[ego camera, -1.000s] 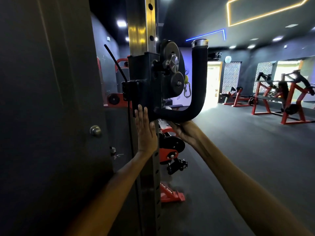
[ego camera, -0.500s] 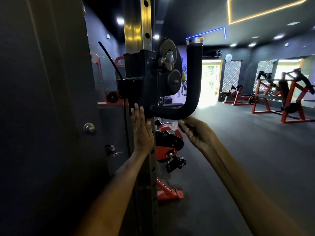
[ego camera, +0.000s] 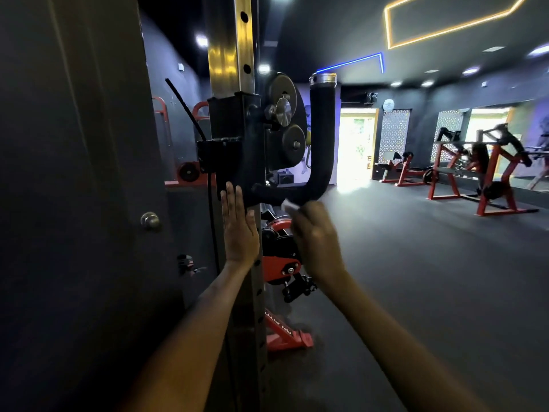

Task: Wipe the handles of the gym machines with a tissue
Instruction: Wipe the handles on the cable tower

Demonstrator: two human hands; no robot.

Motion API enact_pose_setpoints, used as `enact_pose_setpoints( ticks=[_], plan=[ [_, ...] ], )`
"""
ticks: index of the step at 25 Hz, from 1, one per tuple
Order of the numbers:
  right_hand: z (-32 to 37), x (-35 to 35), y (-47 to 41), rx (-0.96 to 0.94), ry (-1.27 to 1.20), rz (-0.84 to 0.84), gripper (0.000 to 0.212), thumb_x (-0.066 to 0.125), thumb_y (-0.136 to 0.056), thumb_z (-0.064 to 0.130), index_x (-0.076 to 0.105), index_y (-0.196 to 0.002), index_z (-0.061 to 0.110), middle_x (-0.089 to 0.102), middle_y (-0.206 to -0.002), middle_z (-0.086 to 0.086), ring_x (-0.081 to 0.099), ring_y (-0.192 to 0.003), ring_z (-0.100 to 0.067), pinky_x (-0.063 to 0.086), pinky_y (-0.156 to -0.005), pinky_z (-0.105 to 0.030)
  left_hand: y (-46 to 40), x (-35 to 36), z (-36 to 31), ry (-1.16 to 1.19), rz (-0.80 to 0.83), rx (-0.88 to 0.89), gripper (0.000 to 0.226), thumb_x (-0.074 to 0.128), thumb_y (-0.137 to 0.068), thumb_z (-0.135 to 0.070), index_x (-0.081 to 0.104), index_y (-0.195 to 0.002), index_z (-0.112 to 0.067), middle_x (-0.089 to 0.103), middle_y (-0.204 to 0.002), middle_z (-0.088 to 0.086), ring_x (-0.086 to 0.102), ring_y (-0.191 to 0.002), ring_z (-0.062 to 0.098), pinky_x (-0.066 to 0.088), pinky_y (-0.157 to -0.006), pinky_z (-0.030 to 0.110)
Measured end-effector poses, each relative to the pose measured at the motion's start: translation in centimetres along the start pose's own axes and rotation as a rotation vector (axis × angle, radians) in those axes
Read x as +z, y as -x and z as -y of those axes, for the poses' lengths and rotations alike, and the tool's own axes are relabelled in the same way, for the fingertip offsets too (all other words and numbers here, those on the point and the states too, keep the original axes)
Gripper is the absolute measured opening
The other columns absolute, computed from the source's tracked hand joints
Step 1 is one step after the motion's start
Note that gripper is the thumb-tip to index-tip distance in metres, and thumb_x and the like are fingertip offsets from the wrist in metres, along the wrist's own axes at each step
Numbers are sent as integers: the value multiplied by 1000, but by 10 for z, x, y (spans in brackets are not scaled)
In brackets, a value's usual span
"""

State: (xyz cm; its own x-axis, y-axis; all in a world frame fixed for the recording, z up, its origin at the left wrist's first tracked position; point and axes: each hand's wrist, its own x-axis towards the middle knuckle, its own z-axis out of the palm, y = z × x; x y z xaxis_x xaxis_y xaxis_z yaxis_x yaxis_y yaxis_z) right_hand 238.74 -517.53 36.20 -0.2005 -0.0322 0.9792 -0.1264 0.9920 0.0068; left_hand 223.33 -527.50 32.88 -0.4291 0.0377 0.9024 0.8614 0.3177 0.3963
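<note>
- Head view: the tissue (ego camera: 288,206) is a small white wad that the right hand (ego camera: 317,242) pinches in curled fingers, pressed up against the underside of the handle (ego camera: 322,138), just at its lower bend.
- The handle is a black padded J-shaped bar fixed to the carriage (ego camera: 234,138) on the upright post (ego camera: 231,49); its metal cap sits at the top end.
- The left hand (ego camera: 239,230) lies flat on the post below the carriage, fingers straight and together, holding nothing.
- The tissue looks light, soft and easily torn; I judge it best kept bunched behind the fingertips rather than dragged by a loose corner.
- The handle seems stiff and firmly mounted, its foam likely grippy, so rubbing may shred the tissue.
</note>
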Motion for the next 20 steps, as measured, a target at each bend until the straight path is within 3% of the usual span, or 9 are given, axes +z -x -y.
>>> enact_pose_setpoints(
  ticks=[2,4,6,9,11,15,19,20],
  plan=[
    [5,3,17,45,-43,71,23,64,-81,8,67,-102,-1,57,-93,-10,58,-82,-23,53,-66,-26,1,0,-1,-16,2,-2,54,16,-105,-38,0,-152,-16,-4,-161,1,-3,-150,23,3,-122,33],
    [9,-8,5,36,-132,-68,28,54,-86,15,64,-107,-2,53,-98,-9,53,-87,-19,51,-73,-22,4,2,2,-23,-2,3,54,16,-105,-38,-1,-152,-19,-6,-161,0,-5,-150,22,3,-122,36],
    [9,-22,-25,31,-143,-205,24,56,-88,10,63,-107,-1,54,-94,-12,51,-85,-21,48,-70,-22,4,4,3,-4,-3,-4,54,15,-105,-39,-2,-152,-20,-8,-161,-1,-7,-150,22,3,-122,36],
    [2,-19,-40,-72,-21,-177,23,57,-85,3,65,-106,-3,61,-88,-15,50,-87,-24,53,-69,-33,7,4,2,-13,-3,-19,53,14,-105,-40,-3,-152,-22,-8,-160,-2,-7,-150,22,4,-122,36],
    [-1,-4,-22,-214,47,-80,27,54,-83,6,67,-104,-5,64,-91,-15,46,-92,-20,52,-79,-33,7,3,3,-20,9,-16,54,15,-105,-40,-4,-152,-21,-10,-160,-3,-8,-150,21,5,-122,38],
    [18,8,-35,-357,-1,190,25,71,-70,2,67,-95,-1,63,-97,-14,50,-97,-22,53,-70,-30,10,1,3,-35,44,-33,60,17,-104,-45,-9,-151,-21,-9,-161,1,-9,-149,21,-2,-121,27],
    [38,-2,-88,-392,307,656,22,52,-91,10,62,-108,0,57,-118,-12,53,-107,-26,47,-83,-33,7,-2,2,-58,50,16,58,13,-102,-50,-16,-150,-35,-12,-160,-2,-12,-148,17,1,-122,30],
    [35,-10,-88,-444,340,665,22,52,-90,10,63,-106,1,57,-119,-10,54,-106,-25,47,-82,-33,7,-2,3,-59,45,11,57,15,-103,-48,-15,-150,-35,-13,-160,-3,-11,-149,18,6,-122,36]
  ],
)
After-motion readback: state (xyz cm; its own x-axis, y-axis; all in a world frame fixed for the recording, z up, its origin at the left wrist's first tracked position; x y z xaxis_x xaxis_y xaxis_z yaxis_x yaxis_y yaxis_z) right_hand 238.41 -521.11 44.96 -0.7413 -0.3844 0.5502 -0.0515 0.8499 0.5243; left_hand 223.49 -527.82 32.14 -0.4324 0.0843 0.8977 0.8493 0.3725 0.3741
